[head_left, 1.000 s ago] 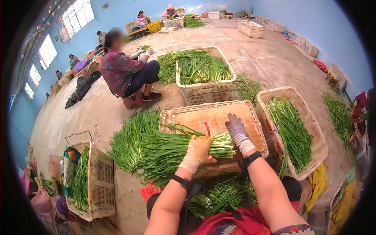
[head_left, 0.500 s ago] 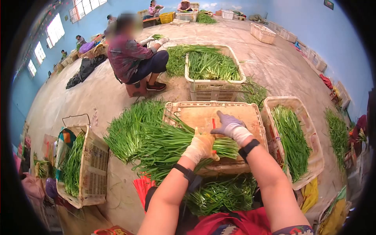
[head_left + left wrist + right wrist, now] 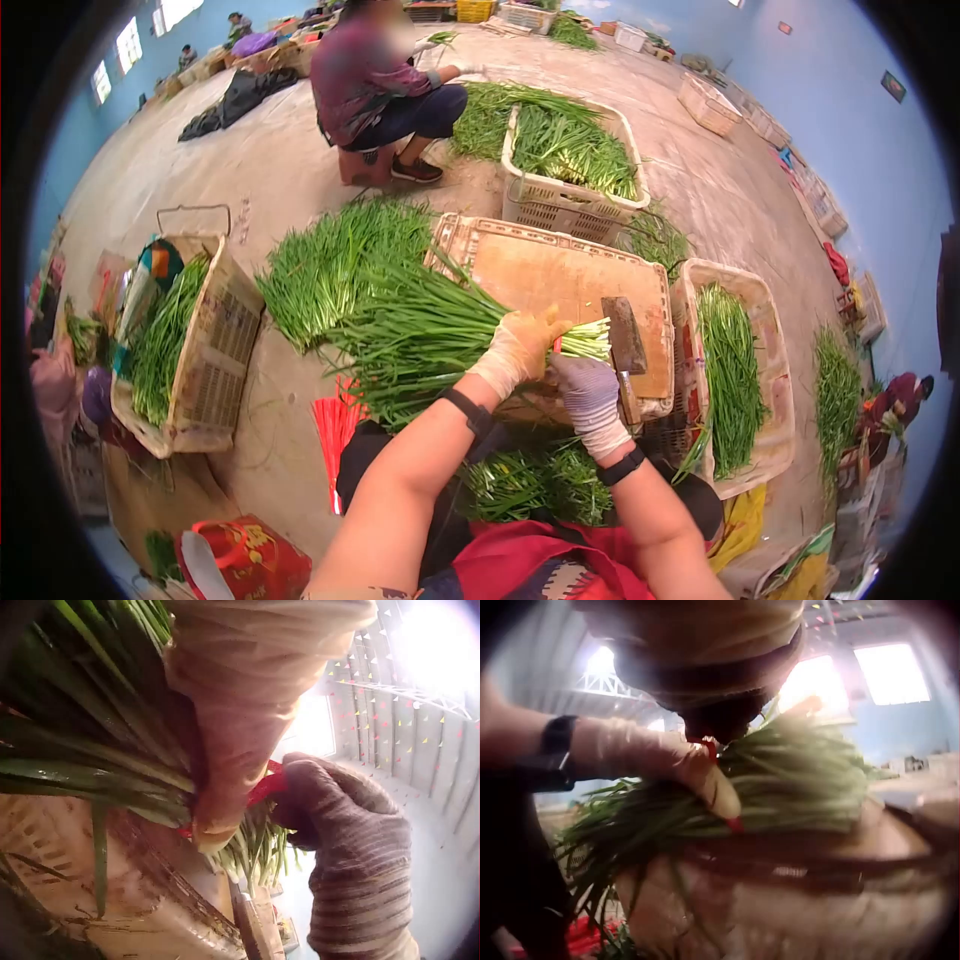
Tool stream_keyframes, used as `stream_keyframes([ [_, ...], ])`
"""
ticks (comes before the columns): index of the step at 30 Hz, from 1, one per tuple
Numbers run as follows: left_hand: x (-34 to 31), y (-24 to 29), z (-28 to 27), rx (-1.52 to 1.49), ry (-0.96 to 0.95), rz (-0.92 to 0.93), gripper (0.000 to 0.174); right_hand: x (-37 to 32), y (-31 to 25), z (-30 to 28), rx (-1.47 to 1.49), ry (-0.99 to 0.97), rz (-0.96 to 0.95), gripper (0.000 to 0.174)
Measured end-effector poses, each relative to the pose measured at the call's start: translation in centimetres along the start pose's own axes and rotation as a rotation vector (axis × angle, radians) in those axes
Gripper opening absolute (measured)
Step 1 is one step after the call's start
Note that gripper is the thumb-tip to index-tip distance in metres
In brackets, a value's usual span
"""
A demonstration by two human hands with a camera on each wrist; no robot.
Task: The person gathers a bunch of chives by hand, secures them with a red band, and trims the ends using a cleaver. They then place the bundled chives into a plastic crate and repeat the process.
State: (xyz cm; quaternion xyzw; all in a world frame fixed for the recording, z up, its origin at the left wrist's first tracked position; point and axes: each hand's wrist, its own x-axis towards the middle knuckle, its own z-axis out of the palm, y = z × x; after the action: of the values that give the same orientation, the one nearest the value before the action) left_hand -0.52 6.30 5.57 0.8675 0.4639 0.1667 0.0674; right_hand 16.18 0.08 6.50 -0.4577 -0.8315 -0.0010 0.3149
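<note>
A bunch of long green leafy stalks with pale ends, like garlic chives (image 3: 430, 325), lies across an upturned crate topped with a wooden board (image 3: 540, 265). My gloved left hand (image 3: 515, 350) grips it near the pale ends. A red strip (image 3: 266, 787) passes round the bunch beside that hand. My gloved right hand (image 3: 588, 395) is at the near side of the stalks, its thumb and fingers pinching the strip in the left wrist view. Right of the pale ends lies a cleaver (image 3: 625, 335), its handle toward me.
A heap of loose chives (image 3: 340, 270) lies left of the board. Crates of chives stand at the right (image 3: 780, 400), at the back (image 3: 575, 205) and at the left (image 3: 215, 335). Red strips (image 3: 337, 435) hang by my knee. A person (image 3: 375, 90) squats behind the heap.
My right hand has come from above the board down to the near side of the bunch and now pinches the red strip. The cleaver now shows. The head view has tilted down.
</note>
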Motion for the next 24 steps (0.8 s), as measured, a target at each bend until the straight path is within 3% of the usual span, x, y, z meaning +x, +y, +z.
stream_keyframes([
  [1,0.1,0.2,-0.8,0.001,-0.103,0.009,0.086,-1.0,-0.2,0.6,0.120,0.041,0.082,0.054],
  [2,0.3,0.0,0.2,-0.010,-0.055,-0.004,0.077,-2.1,0.1,1.6,0.219,0.128,0.195,0.050],
  [5,0.7,-0.2,0.0,-0.034,-0.074,-0.007,0.075,-5.8,3.4,5.9,0.406,0.293,0.542,0.040],
  [6,0.9,-0.3,-0.2,-0.049,-0.122,-0.014,0.066,-4.6,1.7,4.0,0.098,0.244,0.251,0.034],
  [9,1.2,-0.1,-0.5,0.001,-0.179,-0.070,0.056,-1.0,-1.9,1.4,-0.039,0.023,0.325,0.026],
  [10,1.3,-0.1,-0.2,0.001,-0.170,-0.059,0.051,-1.0,-1.3,1.7,-0.042,0.025,0.288,0.023],
  [13,1.5,-0.4,-0.1,0.039,-0.255,-0.043,0.059,-0.4,-0.4,2.5,-0.037,0.066,0.204,0.013],
  [15,1.1,-0.6,-0.1,0.050,-0.218,-0.015,0.055,-0.3,-1.1,2.4,-0.020,0.118,0.181,0.008],
  [16,1.1,-0.6,-0.1,0.054,-0.197,-0.004,0.053,-0.9,-1.0,3.4,-0.138,0.093,0.009,0.007],
  [20,1.7,-1.1,3.0,0.082,-0.203,-0.045,0.066,0.6,-3.7,1.8,-0.029,-0.234,0.083,0.021],
  [23,0.2,0.4,-0.6,0.119,-0.200,-0.008,0.076,2.2,-2.6,-1.3,0.000,0.295,0.207,0.017],
  [24,0.2,0.6,-0.9,0.116,-0.214,-0.018,0.080,1.5,-0.2,-0.7,0.060,0.381,0.309,0.021],
])
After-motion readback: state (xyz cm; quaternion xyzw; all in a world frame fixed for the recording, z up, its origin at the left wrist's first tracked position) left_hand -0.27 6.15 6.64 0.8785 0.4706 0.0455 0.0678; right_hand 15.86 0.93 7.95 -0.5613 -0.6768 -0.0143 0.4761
